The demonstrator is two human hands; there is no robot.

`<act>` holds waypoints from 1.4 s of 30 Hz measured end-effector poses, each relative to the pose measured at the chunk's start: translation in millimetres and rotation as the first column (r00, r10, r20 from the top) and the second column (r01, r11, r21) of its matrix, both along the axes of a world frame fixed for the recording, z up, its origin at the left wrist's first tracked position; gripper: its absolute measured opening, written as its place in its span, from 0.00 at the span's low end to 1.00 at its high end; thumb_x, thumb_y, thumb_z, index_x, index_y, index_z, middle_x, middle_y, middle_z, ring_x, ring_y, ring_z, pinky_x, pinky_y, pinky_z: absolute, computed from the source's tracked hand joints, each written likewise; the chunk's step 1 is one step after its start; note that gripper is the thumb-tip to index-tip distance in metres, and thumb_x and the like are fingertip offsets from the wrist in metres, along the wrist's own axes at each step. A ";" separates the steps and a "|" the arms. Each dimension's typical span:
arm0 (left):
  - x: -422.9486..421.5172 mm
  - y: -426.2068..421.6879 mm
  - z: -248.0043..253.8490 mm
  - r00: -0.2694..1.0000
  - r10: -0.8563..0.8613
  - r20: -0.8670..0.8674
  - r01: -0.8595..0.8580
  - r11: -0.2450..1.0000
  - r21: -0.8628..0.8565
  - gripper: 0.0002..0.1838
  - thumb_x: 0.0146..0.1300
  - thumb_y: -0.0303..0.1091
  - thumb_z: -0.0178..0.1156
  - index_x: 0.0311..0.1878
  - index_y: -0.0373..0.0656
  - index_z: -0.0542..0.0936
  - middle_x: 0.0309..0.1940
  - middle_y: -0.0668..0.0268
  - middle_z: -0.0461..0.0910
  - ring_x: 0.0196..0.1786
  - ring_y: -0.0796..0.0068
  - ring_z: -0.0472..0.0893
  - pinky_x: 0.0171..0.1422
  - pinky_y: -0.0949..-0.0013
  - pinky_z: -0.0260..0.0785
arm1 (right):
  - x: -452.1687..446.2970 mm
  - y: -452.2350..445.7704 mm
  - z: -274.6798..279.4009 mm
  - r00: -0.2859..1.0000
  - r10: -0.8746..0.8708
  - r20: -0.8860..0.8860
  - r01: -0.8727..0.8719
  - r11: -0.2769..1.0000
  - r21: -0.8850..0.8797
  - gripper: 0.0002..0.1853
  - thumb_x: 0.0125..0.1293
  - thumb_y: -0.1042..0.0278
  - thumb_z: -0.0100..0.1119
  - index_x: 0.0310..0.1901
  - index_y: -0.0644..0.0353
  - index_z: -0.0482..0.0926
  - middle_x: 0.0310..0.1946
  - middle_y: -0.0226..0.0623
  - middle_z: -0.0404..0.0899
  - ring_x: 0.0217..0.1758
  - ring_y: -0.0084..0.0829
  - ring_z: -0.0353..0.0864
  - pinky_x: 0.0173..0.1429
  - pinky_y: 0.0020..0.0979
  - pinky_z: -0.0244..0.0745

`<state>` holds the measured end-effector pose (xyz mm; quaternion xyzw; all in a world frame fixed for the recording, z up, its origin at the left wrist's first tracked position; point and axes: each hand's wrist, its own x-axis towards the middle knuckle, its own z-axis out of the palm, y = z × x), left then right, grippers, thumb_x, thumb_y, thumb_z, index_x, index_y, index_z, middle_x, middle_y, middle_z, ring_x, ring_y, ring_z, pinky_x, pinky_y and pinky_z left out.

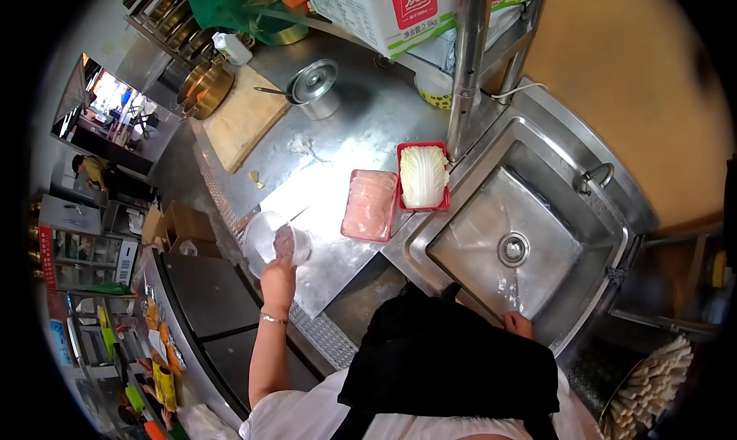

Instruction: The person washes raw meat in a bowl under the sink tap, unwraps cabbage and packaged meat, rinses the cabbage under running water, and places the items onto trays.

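My left hand [278, 284], with a bracelet at the wrist, is closed on a brownish-pink slab [284, 243] that looks like meat. The slab is at a round clear plastic tub [255, 244] on the steel counter; whether it touches the tub's inside I cannot tell. To the right of it lies a red-rimmed tray of pale pink sliced meat [369, 206]. Beside that tray is a red tray holding napa cabbage [423, 176]. My right hand [519, 325] is at the near edge of the steel sink [491, 248], partly hidden by black cloth, its fingers unclear.
A lidded metal pot [316, 90] and a wooden board [244, 117] stand farther back, near brass-coloured pots [207, 87]. A steel post [467, 64] and a shelf with a white carton [384, 14] border the counter. Another person [107, 177] is at far left.
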<state>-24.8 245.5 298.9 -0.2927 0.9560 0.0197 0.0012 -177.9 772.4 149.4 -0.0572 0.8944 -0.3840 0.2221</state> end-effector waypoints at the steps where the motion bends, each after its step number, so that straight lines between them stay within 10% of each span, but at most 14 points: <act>1: -8.2 9.5 14.8 1.000 -0.002 -0.001 0.002 1.000 0.008 0.15 0.48 0.28 0.63 0.42 0.40 0.78 0.30 0.54 0.78 0.36 0.54 0.77 0.39 0.58 0.69 | -1.7 -0.8 3.2 1.000 -0.002 -0.001 0.002 1.000 0.008 0.12 0.62 0.61 0.51 0.34 0.61 0.78 0.27 0.50 0.78 0.32 0.50 0.78 0.36 0.41 0.72; 3: -33.6 41.5 60.6 0.914 -0.104 -0.391 0.025 0.979 -0.201 0.24 0.45 0.31 0.67 0.48 0.39 0.75 0.40 0.51 0.76 0.43 0.51 0.75 0.46 0.56 0.68 | 0.9 -3.6 12.6 1.000 -0.010 0.014 0.009 0.998 0.054 0.13 0.62 0.60 0.51 0.33 0.62 0.78 0.26 0.50 0.78 0.32 0.50 0.78 0.36 0.41 0.72; 10: -102.1 39.1 -50.5 0.902 0.210 -0.378 -0.021 0.894 0.447 0.26 0.58 0.44 0.61 0.51 0.32 0.72 0.39 0.53 0.77 0.38 0.61 0.79 0.41 0.63 0.72 | 2.5 -1.8 -3.6 0.993 -0.108 0.041 0.103 0.989 0.109 0.13 0.61 0.59 0.52 0.34 0.60 0.80 0.26 0.49 0.79 0.32 0.48 0.80 0.37 0.40 0.73; 12: -115.4 31.9 -65.8 0.730 0.682 0.044 -0.263 0.220 0.940 0.25 0.59 0.49 0.60 0.49 0.36 0.73 0.35 0.64 0.77 0.34 0.75 0.78 0.36 0.71 0.70 | 5.0 5.7 -15.1 0.991 -0.123 0.051 0.117 0.987 0.109 0.13 0.61 0.59 0.53 0.34 0.59 0.81 0.27 0.48 0.79 0.32 0.46 0.80 0.36 0.38 0.73; 16: -120.5 16.0 -72.6 0.782 0.613 0.109 -0.317 0.241 0.917 0.22 0.58 0.50 0.61 0.44 0.41 0.75 0.30 0.71 0.75 0.29 0.81 0.74 0.33 0.75 0.67 | 5.8 1.3 -6.7 0.989 -0.135 0.051 0.129 0.985 0.116 0.12 0.60 0.59 0.54 0.34 0.59 0.81 0.26 0.47 0.79 0.31 0.44 0.81 0.36 0.37 0.73; 18: -119.5 16.7 -63.1 0.798 0.576 0.178 -0.235 0.025 0.972 0.24 0.54 0.49 0.64 0.43 0.37 0.76 0.26 0.69 0.74 0.26 0.80 0.72 0.30 0.78 0.65 | 4.2 -3.2 -1.6 0.985 -0.156 0.078 0.147 0.983 0.107 0.12 0.60 0.60 0.54 0.34 0.60 0.81 0.25 0.44 0.80 0.30 0.40 0.81 0.36 0.35 0.73; 22: -123.6 36.5 -68.4 0.797 0.591 0.126 -0.159 0.003 0.987 0.22 0.54 0.50 0.64 0.42 0.41 0.76 0.27 0.72 0.73 0.29 0.82 0.72 0.34 0.79 0.65 | 4.5 1.2 -8.6 0.968 -0.188 0.166 0.172 0.980 0.103 0.12 0.60 0.61 0.54 0.34 0.59 0.81 0.25 0.43 0.80 0.29 0.37 0.81 0.36 0.34 0.73; 24: -127.7 49.1 -80.9 0.810 0.459 -0.365 -0.063 0.687 0.724 0.31 0.50 0.49 0.68 0.48 0.33 0.72 0.34 0.60 0.74 0.38 0.67 0.74 0.45 0.67 0.67 | 4.5 6.7 -15.6 0.977 -0.157 0.143 0.146 0.986 0.085 0.11 0.60 0.61 0.54 0.35 0.60 0.80 0.25 0.42 0.80 0.29 0.35 0.81 0.36 0.33 0.73; 26: -137.8 59.2 -65.2 0.818 0.213 -0.534 0.014 0.921 0.389 0.43 0.45 0.47 0.71 0.56 0.24 0.64 0.45 0.44 0.72 0.49 0.50 0.73 0.57 0.56 0.65 | 1.7 2.4 -7.1 0.976 -0.151 0.159 0.138 0.986 0.090 0.11 0.60 0.62 0.54 0.35 0.60 0.80 0.25 0.42 0.80 0.29 0.35 0.81 0.36 0.33 0.73; 31: -167.7 20.1 -86.4 0.800 0.516 -0.306 -0.118 0.635 0.763 0.41 0.50 0.47 0.68 0.57 0.22 0.65 0.42 0.47 0.76 0.41 0.63 0.76 0.47 0.66 0.70 | -3.3 -5.7 6.5 0.983 -0.116 0.145 0.105 0.991 0.080 0.11 0.60 0.62 0.55 0.35 0.63 0.79 0.23 0.43 0.79 0.28 0.34 0.80 0.35 0.32 0.72; 33: -176.1 -2.0 -99.5 0.784 0.618 -0.052 -0.143 0.262 0.955 0.32 0.55 0.49 0.62 0.48 0.23 0.73 0.30 0.56 0.78 0.32 0.71 0.76 0.37 0.71 0.69 | -16.7 -16.7 10.8 0.991 -0.120 -0.067 0.121 0.993 0.014 0.09 0.62 0.66 0.56 0.37 0.64 0.78 0.26 0.40 0.80 0.30 0.30 0.80 0.36 0.29 0.72; 35: -180.9 3.0 -84.1 0.859 0.506 -0.073 -0.137 0.366 0.921 0.28 0.60 0.51 0.57 0.37 0.26 0.78 0.23 0.62 0.77 0.25 0.75 0.74 0.32 0.72 0.67 | -46.5 -57.3 30.9 0.985 -0.173 -0.025 0.151 0.915 -0.373 0.08 0.64 0.69 0.55 0.39 0.65 0.78 0.31 0.36 0.80 0.34 0.25 0.78 0.39 0.25 0.72; 39: -191.0 21.9 -66.0 0.791 0.606 -0.091 -0.122 0.301 0.946 0.27 0.61 0.51 0.55 0.31 0.27 0.78 0.25 0.64 0.77 0.27 0.78 0.73 0.33 0.72 0.67 | -98.3 -171.9 96.2 0.935 0.348 0.064 -0.253 0.783 -0.569 0.14 0.66 0.71 0.51 0.52 0.63 0.73 0.46 0.37 0.78 0.46 0.26 0.78 0.48 0.25 0.72; 42: -188.7 23.7 -65.8 0.759 0.645 -0.082 -0.101 0.241 0.965 0.27 0.62 0.51 0.55 0.34 0.27 0.78 0.26 0.64 0.77 0.28 0.77 0.74 0.34 0.73 0.68 | -104.1 -247.7 84.9 0.786 0.456 0.417 -0.093 0.754 -0.650 0.23 0.65 0.66 0.53 0.61 0.59 0.65 0.55 0.37 0.71 0.52 0.26 0.74 0.46 0.26 0.72</act>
